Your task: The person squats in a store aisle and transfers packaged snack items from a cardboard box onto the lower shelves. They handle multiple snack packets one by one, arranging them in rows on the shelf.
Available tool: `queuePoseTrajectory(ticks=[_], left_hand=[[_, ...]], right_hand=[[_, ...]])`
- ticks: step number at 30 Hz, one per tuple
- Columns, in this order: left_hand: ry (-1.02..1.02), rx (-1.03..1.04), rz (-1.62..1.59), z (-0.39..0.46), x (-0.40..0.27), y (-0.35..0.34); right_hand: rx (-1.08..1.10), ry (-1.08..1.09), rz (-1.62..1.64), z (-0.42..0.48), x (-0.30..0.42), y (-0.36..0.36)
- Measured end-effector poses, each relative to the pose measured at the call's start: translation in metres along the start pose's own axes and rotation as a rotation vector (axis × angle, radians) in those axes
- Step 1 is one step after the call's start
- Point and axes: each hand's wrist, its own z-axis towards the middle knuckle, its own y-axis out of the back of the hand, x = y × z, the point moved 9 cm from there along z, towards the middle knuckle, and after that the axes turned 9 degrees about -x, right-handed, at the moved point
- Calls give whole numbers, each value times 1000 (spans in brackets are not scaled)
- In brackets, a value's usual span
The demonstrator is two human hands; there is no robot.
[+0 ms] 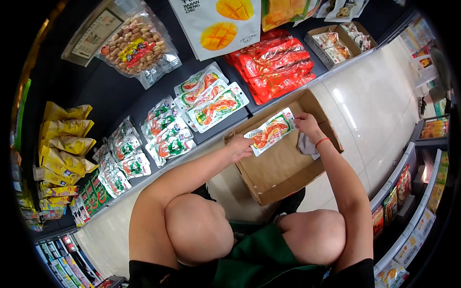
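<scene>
My left hand and my right hand hold a white, green and red vacuum-packed snack pouch by its two ends. The pouch is held over an open cardboard box on the floor. Inside the box, a greyish cloth lies beneath my right wrist, partly hidden by it. On the shelf just beyond my left hand lies a stack of similar pouches. A red cord circles my right wrist.
Red snack packets are piled on the dark shelf, near a small carton of wrapped snacks. Smaller silver pouches and yellow bags lie leftward. A second shelf stands at the right. Another person's leg shows at the far right.
</scene>
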Motion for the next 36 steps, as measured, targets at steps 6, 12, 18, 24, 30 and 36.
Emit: queuePoseTrajectory(ticks=[6,12,18,24,30,36], left_hand=[[35,-55,-5,14,0,6],[63,-105,2,27,6,8],[66,-112,37,46,13,13],[69,-106,12,57,19,22],[52,64,-12,32,11,7],[-90,122,-3,-36,-21,7]], right_hand=[[113,-133,-49,4,-17,-21],[206,-141,-115,9,-18,-39],[231,-146,-113,20,-34,-50],[232,-98,-164,16,-38,-61],[248,-48,-179,1,-20,-61],[165,32,-27,-32,38,-51]])
